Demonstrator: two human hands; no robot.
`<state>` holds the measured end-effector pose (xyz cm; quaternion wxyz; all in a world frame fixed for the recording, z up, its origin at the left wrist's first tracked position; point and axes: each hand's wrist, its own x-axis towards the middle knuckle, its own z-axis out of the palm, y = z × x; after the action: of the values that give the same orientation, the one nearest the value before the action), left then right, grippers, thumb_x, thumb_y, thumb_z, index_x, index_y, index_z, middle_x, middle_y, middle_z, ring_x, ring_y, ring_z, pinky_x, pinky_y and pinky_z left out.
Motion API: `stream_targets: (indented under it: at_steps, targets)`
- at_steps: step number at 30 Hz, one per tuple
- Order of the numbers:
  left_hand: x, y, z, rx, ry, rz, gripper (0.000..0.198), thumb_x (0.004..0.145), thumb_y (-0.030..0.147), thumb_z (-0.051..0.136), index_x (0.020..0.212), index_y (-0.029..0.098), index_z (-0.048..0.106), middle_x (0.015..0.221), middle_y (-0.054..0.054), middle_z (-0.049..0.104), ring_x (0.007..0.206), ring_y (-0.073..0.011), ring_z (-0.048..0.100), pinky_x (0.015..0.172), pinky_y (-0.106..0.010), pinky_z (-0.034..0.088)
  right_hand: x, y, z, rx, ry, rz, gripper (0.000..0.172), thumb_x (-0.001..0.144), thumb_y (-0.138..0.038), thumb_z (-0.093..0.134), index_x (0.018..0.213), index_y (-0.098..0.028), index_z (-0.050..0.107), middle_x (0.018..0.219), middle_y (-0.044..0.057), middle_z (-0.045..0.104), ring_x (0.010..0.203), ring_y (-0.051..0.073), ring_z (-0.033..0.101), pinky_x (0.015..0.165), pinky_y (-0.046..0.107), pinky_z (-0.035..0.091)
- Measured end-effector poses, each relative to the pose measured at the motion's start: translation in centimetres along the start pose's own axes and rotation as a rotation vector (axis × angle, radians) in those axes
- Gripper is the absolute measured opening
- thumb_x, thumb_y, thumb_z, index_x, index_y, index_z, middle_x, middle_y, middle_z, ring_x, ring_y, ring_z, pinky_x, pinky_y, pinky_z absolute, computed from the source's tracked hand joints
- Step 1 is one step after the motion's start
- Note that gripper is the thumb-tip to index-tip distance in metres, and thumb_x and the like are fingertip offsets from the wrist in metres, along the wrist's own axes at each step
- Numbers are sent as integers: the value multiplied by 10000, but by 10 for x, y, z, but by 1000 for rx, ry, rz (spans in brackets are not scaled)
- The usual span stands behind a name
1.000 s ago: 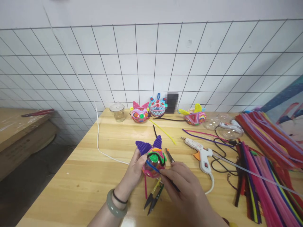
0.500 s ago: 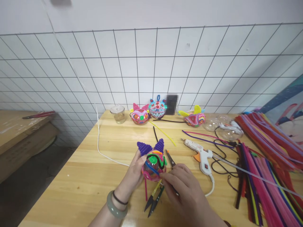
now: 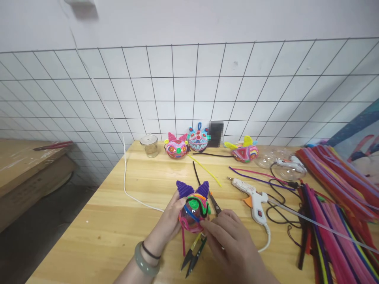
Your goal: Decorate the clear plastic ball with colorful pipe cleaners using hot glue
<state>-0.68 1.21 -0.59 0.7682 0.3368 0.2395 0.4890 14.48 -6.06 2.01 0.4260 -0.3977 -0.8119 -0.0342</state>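
Note:
My left hand (image 3: 172,216) is wrapped round the left side of a clear ball decorated with pipe cleaners (image 3: 189,225), which has two purple ears and a green spiral on its front. Thumb and fingers of my right hand (image 3: 231,240) pinch the lower end of a blue pipe cleaner (image 3: 192,213) that slants across the ball's face. Dark scissors (image 3: 216,204) point up and away from beneath my right hand; whether that hand grips them is hidden. Under the ball, thread snips (image 3: 194,256) lie on the table beside a hanging pink pipe cleaner (image 3: 183,242).
A white glue gun (image 3: 251,195) with its cord lies to the right, near bundles of coloured pipe cleaners (image 3: 334,225). Along the back stand a pink-eared ornament (image 3: 177,150), a blue one (image 3: 198,141), a yellow-eared one (image 3: 245,153), a glass jar (image 3: 150,146) and clear balls (image 3: 287,171).
The blue pipe cleaner's lower end now sits closer against the ball's face, with my right fingertips at it. The whole view has shifted slightly; both hands keep their hold.

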Motion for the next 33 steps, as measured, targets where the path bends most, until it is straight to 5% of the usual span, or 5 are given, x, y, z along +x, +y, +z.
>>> stream_targets:
  at_steps: [5,13,33]
  targets:
    - [0,-1,-3,87,-25,9,224,830,242,584,1029,150,629,908,-73,689,783,-177,622,755,-303,478,-1,1,0,-15,-8,-21,253,854,-7,510,1073,-113,583,720,44,621,653,164,501,648,350,414]
    - [-2,1,0,63,-25,-25,238,793,263,625,1005,155,622,841,-55,697,703,-167,624,672,-283,478,2,0,-6,-47,1,-59,217,876,-50,492,1047,-125,602,690,33,626,610,154,540,646,338,432]
    - [-4,3,0,20,-38,-92,314,760,325,682,1008,140,633,932,-88,707,808,-199,647,740,-306,482,-1,3,-8,-113,11,-166,188,932,-91,458,993,-94,636,727,62,668,629,157,569,685,369,413]
